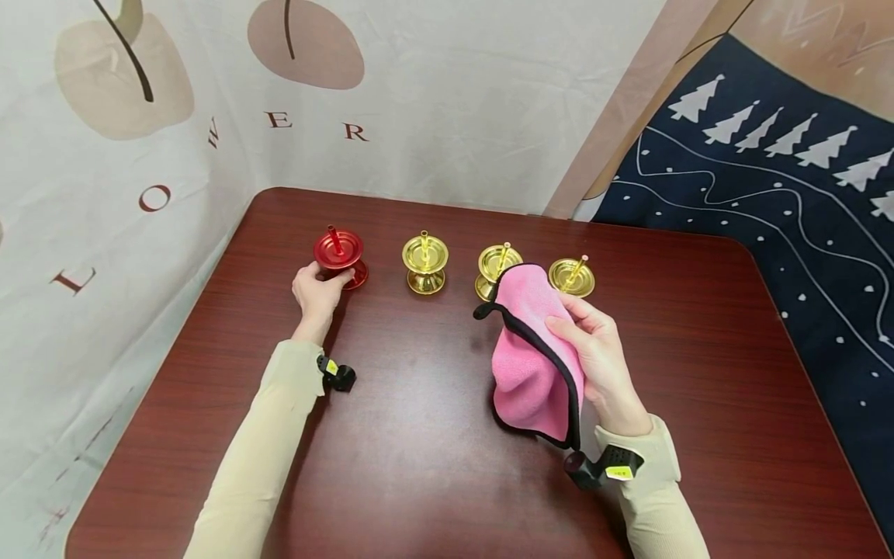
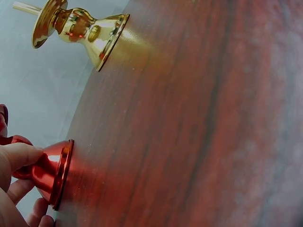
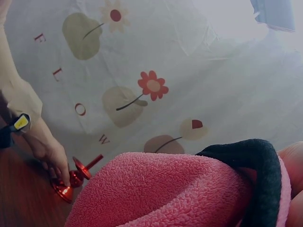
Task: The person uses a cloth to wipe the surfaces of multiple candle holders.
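At the far left of the table stands a shiny red candle holder (image 1: 338, 250), upright, with a dish and a thin upright tube. My left hand (image 1: 317, 299) grips it below the dish; in the left wrist view the thumb and fingers close round its waist (image 2: 45, 172), just above the flared foot. A pink cloth (image 1: 534, 349) with black edging hangs folded from my right hand (image 1: 601, 353), pinched between thumb and fingers over the table. In the right wrist view this cloth (image 3: 156, 189) fills the lower part, hiding most of the right hand.
Three gold candle holders of similar shape, the left one (image 1: 425, 264), the middle one (image 1: 489, 268) and the right one (image 1: 571, 277), stand in a row along the back of the dark wooden table (image 1: 398, 435). The cloth partly covers the middle one. Printed curtains (image 1: 447, 93) hang behind.
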The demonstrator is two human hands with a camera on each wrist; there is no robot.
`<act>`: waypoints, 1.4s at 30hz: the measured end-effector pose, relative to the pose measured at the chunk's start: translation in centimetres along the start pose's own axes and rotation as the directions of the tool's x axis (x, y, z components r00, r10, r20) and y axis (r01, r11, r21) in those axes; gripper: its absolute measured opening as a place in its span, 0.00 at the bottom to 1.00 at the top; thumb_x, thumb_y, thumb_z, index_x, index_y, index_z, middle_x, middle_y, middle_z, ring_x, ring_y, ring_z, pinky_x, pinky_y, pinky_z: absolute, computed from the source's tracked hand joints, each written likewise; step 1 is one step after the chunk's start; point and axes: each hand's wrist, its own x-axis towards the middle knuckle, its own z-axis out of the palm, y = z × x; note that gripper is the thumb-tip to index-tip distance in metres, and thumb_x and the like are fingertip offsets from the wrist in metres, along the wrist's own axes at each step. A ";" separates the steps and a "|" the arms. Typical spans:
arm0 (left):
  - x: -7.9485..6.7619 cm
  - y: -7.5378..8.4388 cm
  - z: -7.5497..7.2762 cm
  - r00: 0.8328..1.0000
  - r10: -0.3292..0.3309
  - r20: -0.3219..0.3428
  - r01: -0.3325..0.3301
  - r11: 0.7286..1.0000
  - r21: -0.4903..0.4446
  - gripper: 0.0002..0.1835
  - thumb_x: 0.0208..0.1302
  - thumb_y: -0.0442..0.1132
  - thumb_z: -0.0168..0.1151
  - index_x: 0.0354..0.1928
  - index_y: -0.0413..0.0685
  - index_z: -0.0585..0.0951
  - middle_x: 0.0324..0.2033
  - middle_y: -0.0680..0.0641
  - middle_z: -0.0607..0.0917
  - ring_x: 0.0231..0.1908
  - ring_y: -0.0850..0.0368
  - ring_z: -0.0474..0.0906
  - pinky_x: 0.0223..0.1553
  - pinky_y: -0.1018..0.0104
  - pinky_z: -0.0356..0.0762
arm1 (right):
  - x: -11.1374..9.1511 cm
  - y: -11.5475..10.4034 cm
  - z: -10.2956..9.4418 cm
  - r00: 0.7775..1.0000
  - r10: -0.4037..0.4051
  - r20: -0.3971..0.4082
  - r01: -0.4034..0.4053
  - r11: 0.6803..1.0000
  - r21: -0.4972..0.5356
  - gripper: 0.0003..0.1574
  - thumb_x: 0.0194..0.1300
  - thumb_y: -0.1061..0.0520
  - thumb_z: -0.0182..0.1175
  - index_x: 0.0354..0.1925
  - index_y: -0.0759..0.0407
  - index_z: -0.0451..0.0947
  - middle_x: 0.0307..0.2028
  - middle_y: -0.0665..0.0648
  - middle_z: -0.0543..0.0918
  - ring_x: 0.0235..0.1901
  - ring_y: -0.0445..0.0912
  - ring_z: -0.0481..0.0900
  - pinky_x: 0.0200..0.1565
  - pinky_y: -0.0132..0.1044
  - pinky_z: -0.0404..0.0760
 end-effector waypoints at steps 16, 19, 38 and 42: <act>0.0 0.1 -0.3 1.000 0.008 0.017 -0.009 0.997 0.071 0.20 0.50 0.40 0.70 0.44 0.37 0.81 0.44 0.36 0.80 0.52 0.40 0.68 0.58 0.49 0.55 | 0.1 0.3 -0.2 1.000 0.001 0.006 -0.001 1.000 0.003 0.26 0.60 0.74 0.51 0.38 0.45 0.84 0.34 0.49 0.83 0.32 0.38 0.80 0.34 0.28 0.79; 0.0 0.2 -0.4 0.999 -0.015 0.036 0.013 0.997 0.070 0.20 0.51 0.41 0.69 0.46 0.38 0.81 0.46 0.37 0.81 0.54 0.41 0.67 0.60 0.48 0.53 | 0.1 0.3 -0.1 1.000 0.004 -0.003 -0.004 1.000 0.007 0.25 0.60 0.74 0.51 0.38 0.46 0.84 0.34 0.49 0.83 0.32 0.38 0.80 0.35 0.28 0.80; -0.3 -0.2 -1.0 0.995 -0.053 0.088 0.063 0.992 -0.112 0.23 0.51 0.35 0.69 0.51 0.40 0.79 0.48 0.40 0.80 0.52 0.49 0.70 0.56 0.58 0.65 | 0.2 0.3 -0.1 1.000 0.004 0.016 -0.004 1.000 0.013 0.26 0.61 0.74 0.51 0.38 0.45 0.84 0.34 0.48 0.83 0.32 0.38 0.80 0.34 0.28 0.79; -0.7 0.0 -1.2 0.993 -0.046 0.104 0.059 0.990 -0.126 0.23 0.51 0.34 0.69 0.52 0.41 0.78 0.48 0.41 0.80 0.50 0.51 0.72 0.52 0.60 0.69 | 0.2 0.3 -0.1 1.000 0.011 0.001 -0.011 1.000 0.005 0.25 0.61 0.73 0.51 0.37 0.45 0.84 0.33 0.48 0.83 0.32 0.38 0.80 0.34 0.28 0.79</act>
